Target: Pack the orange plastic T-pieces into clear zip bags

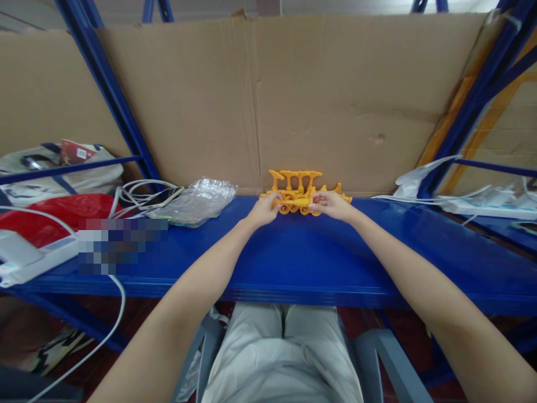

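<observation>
Near the back of the blue shelf top, both hands grip a yellow wheeled toy piece, one at each end. It looks like plastic, with round wheels along its lower side. My left hand closes on its left end, fingers partly hidden behind it. On the opposite end, my right hand pinches with thumb and fingers. Just behind stand more yellow plastic parts, with upright posts and a top bar. Further yellow pieces show behind my right hand. Whether these join the held piece, I cannot tell.
A tall cardboard sheet closes off the back. To the left lie a clear plastic bag, white cables, a red bag and a white power strip. Another power strip is at right. Blue posts flank the shelf.
</observation>
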Available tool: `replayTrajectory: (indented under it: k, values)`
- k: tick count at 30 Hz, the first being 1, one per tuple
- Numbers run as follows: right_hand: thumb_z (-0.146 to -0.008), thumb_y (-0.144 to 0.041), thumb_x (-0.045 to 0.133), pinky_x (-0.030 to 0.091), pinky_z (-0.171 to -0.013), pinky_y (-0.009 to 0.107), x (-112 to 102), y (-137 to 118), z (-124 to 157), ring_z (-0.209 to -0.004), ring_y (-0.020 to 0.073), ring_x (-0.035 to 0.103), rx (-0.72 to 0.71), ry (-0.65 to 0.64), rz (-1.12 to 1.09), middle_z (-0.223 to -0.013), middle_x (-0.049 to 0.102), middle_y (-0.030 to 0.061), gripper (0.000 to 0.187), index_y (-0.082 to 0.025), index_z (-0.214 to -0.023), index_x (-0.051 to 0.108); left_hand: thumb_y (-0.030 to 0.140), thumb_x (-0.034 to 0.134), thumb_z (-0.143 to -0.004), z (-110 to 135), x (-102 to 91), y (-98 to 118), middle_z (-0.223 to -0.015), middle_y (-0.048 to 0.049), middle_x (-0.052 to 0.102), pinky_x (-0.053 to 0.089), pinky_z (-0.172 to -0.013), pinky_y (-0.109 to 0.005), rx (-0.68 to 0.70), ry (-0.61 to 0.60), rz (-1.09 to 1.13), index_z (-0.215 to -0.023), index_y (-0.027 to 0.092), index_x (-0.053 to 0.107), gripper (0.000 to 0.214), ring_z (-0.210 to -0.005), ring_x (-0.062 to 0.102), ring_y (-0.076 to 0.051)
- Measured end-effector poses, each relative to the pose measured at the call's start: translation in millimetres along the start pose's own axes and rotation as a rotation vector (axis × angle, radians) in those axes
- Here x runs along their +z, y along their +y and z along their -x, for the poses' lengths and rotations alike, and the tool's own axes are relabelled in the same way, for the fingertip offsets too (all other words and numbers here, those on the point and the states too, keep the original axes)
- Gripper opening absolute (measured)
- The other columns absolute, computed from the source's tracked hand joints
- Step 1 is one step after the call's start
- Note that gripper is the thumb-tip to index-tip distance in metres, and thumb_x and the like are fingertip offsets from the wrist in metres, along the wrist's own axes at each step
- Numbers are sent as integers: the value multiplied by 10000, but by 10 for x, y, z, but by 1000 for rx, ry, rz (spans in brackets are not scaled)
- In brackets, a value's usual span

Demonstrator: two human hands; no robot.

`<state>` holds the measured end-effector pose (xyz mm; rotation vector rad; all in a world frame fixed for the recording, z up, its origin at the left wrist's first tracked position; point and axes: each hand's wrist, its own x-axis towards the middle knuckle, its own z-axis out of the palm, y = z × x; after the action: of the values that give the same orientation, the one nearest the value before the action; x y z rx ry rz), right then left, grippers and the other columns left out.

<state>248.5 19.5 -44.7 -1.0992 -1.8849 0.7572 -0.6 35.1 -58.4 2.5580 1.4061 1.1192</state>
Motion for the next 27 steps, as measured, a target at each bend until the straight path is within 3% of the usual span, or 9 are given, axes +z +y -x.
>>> replayTrajectory:
  k: [4,10,13,17,19,27]
  values:
    - [-901,-378,652,598,-765,329,22,-113,59,-673,152,705,136,-46,-60,-744,718,61,241,-157,-808,623,139,571,-833,3,2,15,-1039,-62,715,487,-948,-343,12,-2,26,-1022,188,622,203,-991,657,-210]
    - [-1012,-471,405,568,-589,264,116,-189,74,-515,129,650,312,-28,-92,-711,714,106,446,-155,-742,565,125,571,-827,-2,8,24,-996,-57,708,486,-926,-331,3,-1,41,-1008,180,615,194,-946,658,-198]
    - [-1027,-485,330,541,-515,237,96,-165,61,-511,123,650,303,-48,-32,-789,727,120,462,-151,-831,582,125,576,-822,-6,22,22,-966,-46,705,489,-911,-322,-8,-3,42,-1002,184,617,194,-928,657,-194]
    - [-942,-376,585,547,-525,206,34,-107,64,-619,112,690,185,-50,3,-1051,713,122,247,-172,-1080,561,131,581,-815,-8,39,10,-920,-34,701,498,-889,-318,-23,-1,47,-992,194,621,192,-911,660,-195]
    - [-862,-258,689,562,-561,212,25,-79,64,-646,101,691,163,-27,-1,-1122,685,108,315,-181,-1126,535,139,582,-815,-7,44,0,-905,-32,699,503,-878,-320,-19,-4,55,-991,196,622,189,-907,663,-199]
    - [-895,-245,654,558,-572,218,53,-126,78,-628,107,672,146,-16,11,-913,725,76,153,-157,-994,576,180,593,-829,-4,46,-20,-922,-32,711,515,-860,-317,-9,-29,88,-1009,200,610,182,-917,670,-191]
